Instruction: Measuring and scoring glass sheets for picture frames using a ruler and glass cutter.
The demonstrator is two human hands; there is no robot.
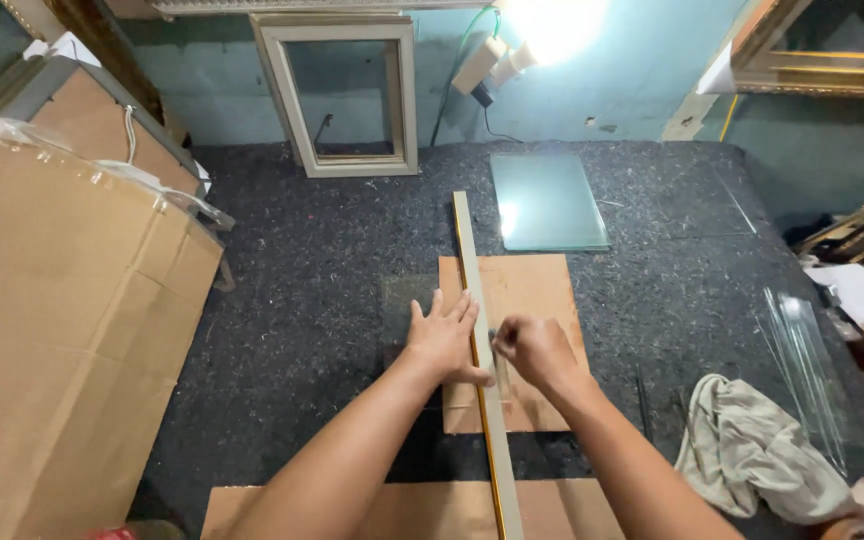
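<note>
Left hand point(442, 338) flat, fingers spread, pressing the long ruler point(479, 330) onto brown board point(532, 295) mid-table point(302, 280). Right hand point(534, 350) closed around a small cutter point(493, 336) against the ruler's edge.

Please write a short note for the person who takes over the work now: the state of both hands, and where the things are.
Left hand: flat, pressing the long straightedge down on the brown board.
Right hand: closed grip on a small tool, its tip at the straightedge's right edge.
A clear glass sheet seems to lie under the straightedge; its cut state cannot be told.
Nearby: glass pane, empty frame, cloth.
</note>
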